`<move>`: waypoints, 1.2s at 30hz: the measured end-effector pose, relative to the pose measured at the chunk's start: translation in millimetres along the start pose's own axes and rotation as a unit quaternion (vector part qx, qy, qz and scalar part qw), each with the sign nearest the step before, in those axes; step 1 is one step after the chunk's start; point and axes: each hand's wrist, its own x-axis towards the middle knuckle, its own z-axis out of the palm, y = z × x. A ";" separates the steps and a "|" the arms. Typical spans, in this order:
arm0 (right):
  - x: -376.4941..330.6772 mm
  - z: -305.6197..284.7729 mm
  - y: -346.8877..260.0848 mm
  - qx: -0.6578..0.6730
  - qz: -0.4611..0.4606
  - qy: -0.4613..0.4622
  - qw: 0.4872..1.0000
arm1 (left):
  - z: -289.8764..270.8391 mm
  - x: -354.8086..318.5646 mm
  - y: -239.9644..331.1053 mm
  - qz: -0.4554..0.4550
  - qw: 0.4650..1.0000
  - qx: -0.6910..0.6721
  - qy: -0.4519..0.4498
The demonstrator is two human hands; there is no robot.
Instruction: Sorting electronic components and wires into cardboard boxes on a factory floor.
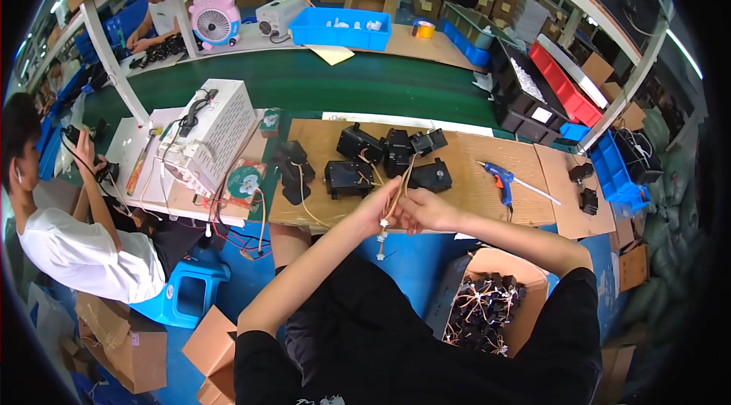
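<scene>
Several black plastic box-shaped units (pixel 349 177) with thin brown and white cables lie on the brown work board (pixel 464 199) before me. My left hand (pixel 375 205) is closed around a bundle of these cables (pixel 404 184) at the board's front edge. White plugs (pixel 381 237) on the cable ends hang below it. Against the bundle, just right of the left hand, my right hand (pixel 428 211) is closed too, its fingertips on the cables. How many cables each hand has is unclear. One black unit (pixel 293 169) stands apart at the left, its cable trailing toward the front edge.
A blue glue gun (pixel 503 180) with a white stick lies right of the units. Two small black parts (pixel 588 201) sit farther right. Below stands a carton (pixel 525 264) of wired black units. At left are a white metal device (pixel 217 127) and a seated person (pixel 91 245).
</scene>
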 end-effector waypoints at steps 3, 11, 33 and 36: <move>-5.7 4.1 -6.1 -0.014 0.014 0.004 1.000 | 4.3 6.2 3.5 0.022 0.998 0.054 -0.024; -20.2 24.7 19.2 -0.207 -0.005 0.046 0.977 | 42.2 -24.2 11.3 0.024 0.993 0.005 0.115; -187.9 181.6 204.4 -0.147 0.181 0.330 0.915 | 8.2 1.3 56.8 -0.232 0.945 -0.224 -0.055; -209.3 177.1 225.9 0.029 0.090 0.370 0.924 | 13.7 2.3 70.4 -0.279 0.938 -0.197 -0.065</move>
